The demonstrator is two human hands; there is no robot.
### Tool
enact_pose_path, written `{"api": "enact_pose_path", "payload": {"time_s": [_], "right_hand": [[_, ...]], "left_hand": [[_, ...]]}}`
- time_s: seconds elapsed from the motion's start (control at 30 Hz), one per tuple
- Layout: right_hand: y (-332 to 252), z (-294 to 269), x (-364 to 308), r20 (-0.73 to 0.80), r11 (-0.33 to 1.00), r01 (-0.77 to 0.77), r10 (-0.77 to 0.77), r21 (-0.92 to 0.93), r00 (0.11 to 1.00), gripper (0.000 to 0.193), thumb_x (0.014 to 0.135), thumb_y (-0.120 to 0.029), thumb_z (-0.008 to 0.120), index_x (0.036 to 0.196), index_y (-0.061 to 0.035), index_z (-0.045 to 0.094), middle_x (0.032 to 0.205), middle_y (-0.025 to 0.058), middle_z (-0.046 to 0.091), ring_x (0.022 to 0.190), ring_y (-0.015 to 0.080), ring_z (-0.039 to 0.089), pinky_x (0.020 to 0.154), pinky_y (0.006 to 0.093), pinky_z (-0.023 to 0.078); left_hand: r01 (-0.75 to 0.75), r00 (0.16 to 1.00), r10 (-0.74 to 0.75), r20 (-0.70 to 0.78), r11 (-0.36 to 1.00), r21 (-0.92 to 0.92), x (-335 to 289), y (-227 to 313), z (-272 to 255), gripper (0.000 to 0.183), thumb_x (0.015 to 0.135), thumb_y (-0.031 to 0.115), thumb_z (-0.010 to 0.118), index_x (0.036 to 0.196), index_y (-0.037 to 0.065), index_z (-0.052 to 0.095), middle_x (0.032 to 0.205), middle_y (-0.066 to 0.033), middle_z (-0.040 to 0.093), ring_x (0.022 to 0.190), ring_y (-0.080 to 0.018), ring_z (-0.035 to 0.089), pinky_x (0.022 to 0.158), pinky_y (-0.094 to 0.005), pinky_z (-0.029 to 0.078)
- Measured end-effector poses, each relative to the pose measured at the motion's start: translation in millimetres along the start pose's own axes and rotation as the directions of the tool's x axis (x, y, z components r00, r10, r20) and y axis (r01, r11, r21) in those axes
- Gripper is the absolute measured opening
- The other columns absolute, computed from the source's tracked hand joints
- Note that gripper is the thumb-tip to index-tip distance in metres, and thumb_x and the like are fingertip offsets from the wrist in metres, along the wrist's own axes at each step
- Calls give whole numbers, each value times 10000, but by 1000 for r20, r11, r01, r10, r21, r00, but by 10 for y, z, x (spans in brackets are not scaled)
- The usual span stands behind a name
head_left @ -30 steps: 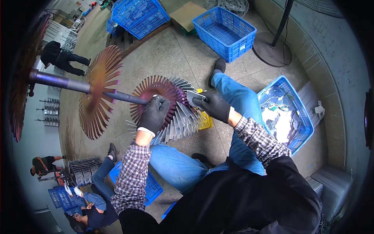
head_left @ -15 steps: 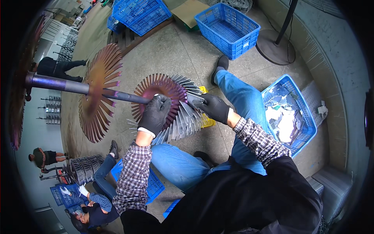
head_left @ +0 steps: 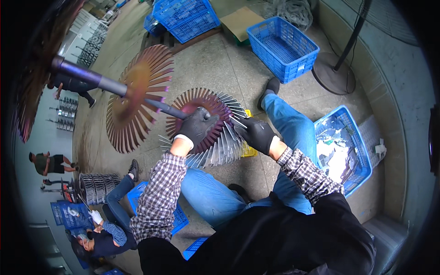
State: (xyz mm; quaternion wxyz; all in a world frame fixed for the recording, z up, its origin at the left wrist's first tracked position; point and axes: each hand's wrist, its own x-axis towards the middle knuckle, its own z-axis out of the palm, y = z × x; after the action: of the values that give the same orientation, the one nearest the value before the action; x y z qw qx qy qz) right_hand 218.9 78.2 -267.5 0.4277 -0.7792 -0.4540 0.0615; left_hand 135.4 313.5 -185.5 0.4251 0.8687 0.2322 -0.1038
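Note:
A purple-brown slotted metal disc (head_left: 183,106) stands on a dark shaft (head_left: 166,109). Thin grey metal plates (head_left: 219,147) sit in the slots along its lower and right rim, fanned outward. My left hand (head_left: 198,127), in a black glove, lies against the disc's face near the shaft's end. Its fingers are curled, and what they hold, if anything, is hidden. At the right rim, my right hand (head_left: 256,135), gloved in black too, pinches a thin metal plate (head_left: 239,123) seen nearly edge-on beside the slots.
Farther along the shaft stands a second slotted disc (head_left: 137,98) without plates. To my right, a blue crate (head_left: 369,166) contains loose shiny plates. A blue basket (head_left: 284,68) and a fan stand (head_left: 333,75) are ahead. Something yellow (head_left: 250,151) shows behind the disc. A co-worker (head_left: 103,236) sits at lower left.
The plate in my right hand has turned from showing its flat face to nearly edge-on. My left hand stays curled at the disc. The whole view has shifted and tilted slightly.

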Motion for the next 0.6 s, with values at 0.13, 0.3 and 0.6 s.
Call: {"api": "enact_pose_path", "payload": {"time_s": [0.13, 0.3, 0.6], "right_hand": [[-97, 7, 17, 16, 999, 21, -20, -48, 1000, 319, 958, -216, 626, 1230, -54, 668, 938, 195, 719, 748, 357, 665, 668, 411, 518], [-163, -43, 35, 22, 998, -8, 10, -60, 1000, 290, 964, -204, 598, 1200, -52, 672, 954, 196, 712, 788, 369, 671, 702, 422, 534], [-220, -67, 42, 20, 998, 12, -11, -58, 1000, 255, 964, -193, 596, 1157, -48, 678, 937, 194, 705, 779, 370, 666, 697, 429, 532]], "left_hand": [[-40, 999, 42, -31, 997, 66, 66, -86, -5, 266, 990, 287, 675, 866, 87, 552, 681, -9, 577, 556, -120, 510, 556, -256, 413], [-82, 996, 89, -3, 938, 337, 152, -21, 30, 251, 1005, 305, 645, 946, 63, 613, 711, -43, 601, 587, -195, 556, 594, -318, 454], [-539, 837, 374, 399, 441, 718, 635, -482, -31, 292, 1006, 221, 574, 1269, 125, 656, 874, -116, 659, 749, -302, 629, 680, -404, 496]]}}
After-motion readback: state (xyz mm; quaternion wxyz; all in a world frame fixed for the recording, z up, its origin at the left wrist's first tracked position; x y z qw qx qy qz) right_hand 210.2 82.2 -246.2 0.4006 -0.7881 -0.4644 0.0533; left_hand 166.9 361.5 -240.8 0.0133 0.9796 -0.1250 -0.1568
